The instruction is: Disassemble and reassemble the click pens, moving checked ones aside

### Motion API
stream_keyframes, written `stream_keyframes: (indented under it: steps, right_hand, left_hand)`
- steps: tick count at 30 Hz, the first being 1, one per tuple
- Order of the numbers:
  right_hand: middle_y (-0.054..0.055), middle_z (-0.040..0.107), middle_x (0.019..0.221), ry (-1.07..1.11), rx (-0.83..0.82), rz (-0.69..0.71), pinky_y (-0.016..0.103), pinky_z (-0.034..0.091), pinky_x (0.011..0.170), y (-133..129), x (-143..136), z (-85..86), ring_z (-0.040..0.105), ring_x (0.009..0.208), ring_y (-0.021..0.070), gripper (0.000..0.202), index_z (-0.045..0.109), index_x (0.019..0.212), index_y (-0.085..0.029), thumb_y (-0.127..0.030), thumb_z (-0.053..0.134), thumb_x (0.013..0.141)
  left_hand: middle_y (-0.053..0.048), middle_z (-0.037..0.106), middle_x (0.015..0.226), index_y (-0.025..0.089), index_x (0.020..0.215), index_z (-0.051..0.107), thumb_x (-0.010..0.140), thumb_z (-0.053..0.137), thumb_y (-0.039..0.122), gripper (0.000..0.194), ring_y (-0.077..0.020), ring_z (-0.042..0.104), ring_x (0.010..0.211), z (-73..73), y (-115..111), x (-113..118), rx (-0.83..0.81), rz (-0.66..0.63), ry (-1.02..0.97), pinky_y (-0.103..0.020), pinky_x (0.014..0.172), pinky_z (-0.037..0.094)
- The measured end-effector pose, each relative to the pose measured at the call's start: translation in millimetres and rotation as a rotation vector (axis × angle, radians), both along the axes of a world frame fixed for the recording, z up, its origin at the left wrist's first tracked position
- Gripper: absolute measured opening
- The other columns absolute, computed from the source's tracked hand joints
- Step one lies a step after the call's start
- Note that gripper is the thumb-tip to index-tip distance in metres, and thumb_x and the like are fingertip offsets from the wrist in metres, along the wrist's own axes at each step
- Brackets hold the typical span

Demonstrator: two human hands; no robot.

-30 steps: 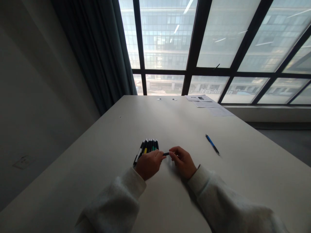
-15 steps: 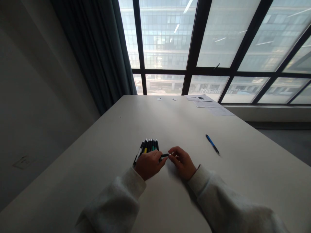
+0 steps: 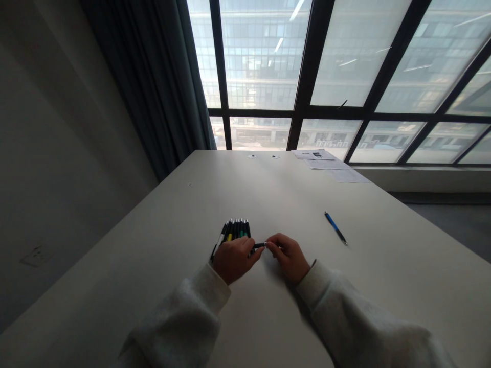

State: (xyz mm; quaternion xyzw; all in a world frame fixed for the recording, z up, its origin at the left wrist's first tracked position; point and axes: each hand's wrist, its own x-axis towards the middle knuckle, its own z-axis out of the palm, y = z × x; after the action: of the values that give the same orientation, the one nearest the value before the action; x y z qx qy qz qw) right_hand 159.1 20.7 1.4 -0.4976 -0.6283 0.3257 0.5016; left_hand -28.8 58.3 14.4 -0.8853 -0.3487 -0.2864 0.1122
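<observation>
- Gripping a dark pen (image 3: 260,245) between the side edges of our bench (image 3: 268,199), our left hand (image 3: 235,259) is curled closed.
- Our right hand (image 3: 288,258) pinches its end.
- Blue pen (image 3: 335,228) lies nearer the right edge.

The left sleeve (image 3: 176,319) and right sleeve (image 3: 356,309) are long, loose and pale grey, in matt, sweatshirt-like cloth with broad creases; each narrows to a snug band, left cuff (image 3: 213,282) and right cuff (image 3: 313,284) alike; the left hand (image 3: 235,259) and right hand (image 3: 288,258) are bare; a dark sliver (image 3: 314,262) edges the right cuff, too dim to identify.
</observation>
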Motion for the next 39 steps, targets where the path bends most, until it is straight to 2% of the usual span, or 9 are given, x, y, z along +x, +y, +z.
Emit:
stream_keyframes:
  steps: [5,9,10,13,15,24,29,34,39]
  right_hand:
    - [0.002,0.059,0.078,0.08,0.007,0.06,0.025,0.045,0.056,-1.6,-0.4,-0.9,0.053,0.066,0.0144,0.022,0.065,0.094,-0.018,-0.04,0.062,0.089]
    - [0.005,0.063,0.095,0.104,-0.027,0.059,0.025,0.046,0.058,-1.1,-0.3,-3.8,0.057,0.069,0.0138,0.033,0.061,0.113,-0.02,-0.041,0.064,0.088]
    - [0.005,0.064,0.092,0.085,-0.032,0.056,0.025,0.046,0.057,-0.7,-0.2,-4.1,0.057,0.068,0.0137,0.032,0.062,0.111,-0.019,-0.042,0.063,0.089]
    - [0.003,0.062,0.073,0.013,-0.031,0.047,0.026,0.045,0.056,0.4,-0.5,-3.5,0.055,0.062,0.0139,0.028,0.067,0.089,-0.017,-0.044,0.058,0.092]
    - [0.001,0.06,0.067,-0.002,-0.024,0.044,0.026,0.045,0.056,0.5,-0.8,-2.2,0.054,0.06,0.014,0.029,0.066,0.083,-0.017,-0.044,0.058,0.092]
    - [0.003,0.061,0.075,0.056,-0.001,0.109,0.028,0.049,0.059,-1.2,-0.6,-4.1,0.056,0.063,0.0145,0.023,0.065,0.097,-0.018,-0.039,0.059,0.091]
    - [0.004,0.062,0.08,0.077,0.022,0.121,0.028,0.05,0.06,-2.8,-2.3,-1.0,0.057,0.065,0.0145,0.02,0.065,0.097,-0.018,-0.037,0.06,0.091]
    - [0.007,0.067,0.092,0.1,-0.041,0.086,0.027,0.05,0.059,-2.6,-2.4,0.0,0.06,0.07,0.0154,0.034,0.064,0.11,-0.019,-0.043,0.066,0.086]
    - [0.004,0.067,0.07,0.036,-0.044,0.07,0.027,0.048,0.057,-0.5,-1.3,-1.5,0.058,0.06,0.0147,0.031,0.068,0.082,-0.017,-0.045,0.058,0.092]
  left_hand:
    - [-0.001,0.061,0.063,0.019,0.071,0.059,0.094,0.055,0.041,0.033,-0.0147,0.057,0.055,-1.3,0.6,-0.1,-0.005,0.007,0.001,-0.029,0.05,0.028]
    - [-0.001,0.061,0.063,0.019,0.071,0.059,0.094,0.055,0.042,0.032,-0.0145,0.057,0.055,-1.9,0.5,-0.4,-0.014,0.015,0.0,-0.029,0.05,0.028]
    - [-0.001,0.061,0.063,0.019,0.07,0.059,0.094,0.055,0.042,0.033,-0.0144,0.057,0.055,-1.8,0.3,-0.6,-0.015,0.015,0.001,-0.029,0.05,0.028]
    - [-0.001,0.061,0.062,0.018,0.069,0.058,0.094,0.055,0.041,0.034,-0.0145,0.057,0.055,-1.5,0.0,-0.8,-0.012,0.01,0.005,-0.029,0.05,0.028]
    - [-0.001,0.061,0.062,0.018,0.069,0.058,0.094,0.054,0.041,0.034,-0.0144,0.057,0.055,-1.5,0.0,-0.8,-0.012,0.009,0.008,-0.029,0.05,0.028]
    - [-0.001,0.061,0.059,0.019,0.066,0.057,0.09,0.057,0.04,0.033,-0.0148,0.056,0.053,-2.7,0.3,0.1,-0.011,0.035,-0.001,-0.03,0.05,0.029]
    - [-0.001,0.061,0.059,0.019,0.066,0.057,0.089,0.059,0.04,0.032,-0.0147,0.057,0.053,-0.9,0.0,-0.1,-0.028,0.042,0.004,-0.03,0.05,0.029]
    - [-0.001,0.062,0.058,0.019,0.065,0.057,0.089,0.058,0.041,0.033,-0.0144,0.057,0.053,0.9,-0.6,-0.2,-0.023,0.053,-0.003,-0.03,0.05,0.028]
    - [-0.001,0.06,0.056,0.018,0.063,0.056,0.091,0.057,0.046,0.039,-0.0145,0.056,0.051,-0.3,-0.3,-0.8,-0.005,0.043,0.003,-0.03,0.05,0.027]
